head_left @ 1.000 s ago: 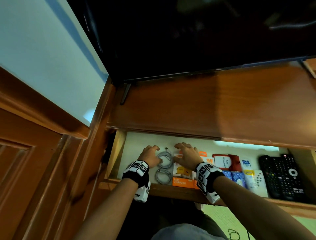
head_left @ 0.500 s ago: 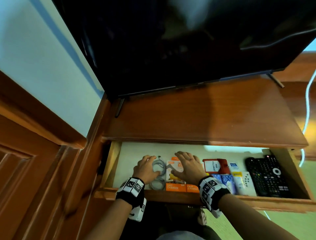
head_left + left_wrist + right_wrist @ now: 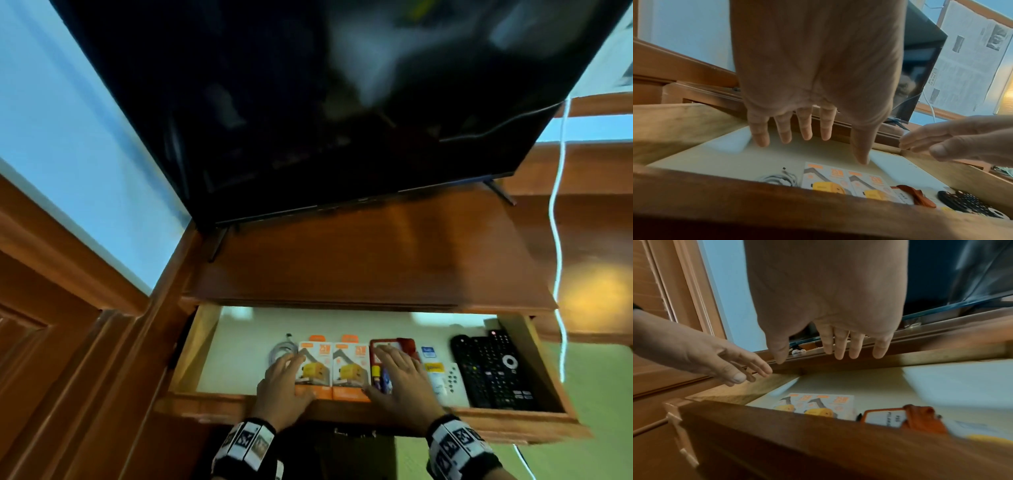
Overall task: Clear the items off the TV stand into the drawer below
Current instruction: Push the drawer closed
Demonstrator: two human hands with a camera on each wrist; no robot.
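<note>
The drawer [image 3: 205, 407] under the TV stand top [image 3: 359, 260] is pulled out. In it lie a coiled grey cable [image 3: 281, 351], two orange charger boxes [image 3: 347, 368] side by side, a red card holder [image 3: 394, 344], small blue and yellow packets [image 3: 432, 367], a white remote [image 3: 452, 377] and black remotes [image 3: 493, 371]. My left hand [image 3: 286, 371] hovers over the cable and left box, fingers straight [image 3: 805, 129], holding nothing. My right hand [image 3: 397, 363] hovers flat over the red holder, fingers spread [image 3: 840, 350], empty. The stand top shows no loose items.
A large black TV [image 3: 308, 102] stands on the stand top on thin feet. A white cord [image 3: 556, 260] hangs at the right. Wooden cabinet panels [image 3: 68, 359] flank the drawer on the left. Newspaper sheets [image 3: 970, 56] cover the wall behind.
Both hands have pulled back from the cable and charger boxes toward the drawer's front and lifted. The right hand moved right, over the red holder. The boxes now lie side by side.
</note>
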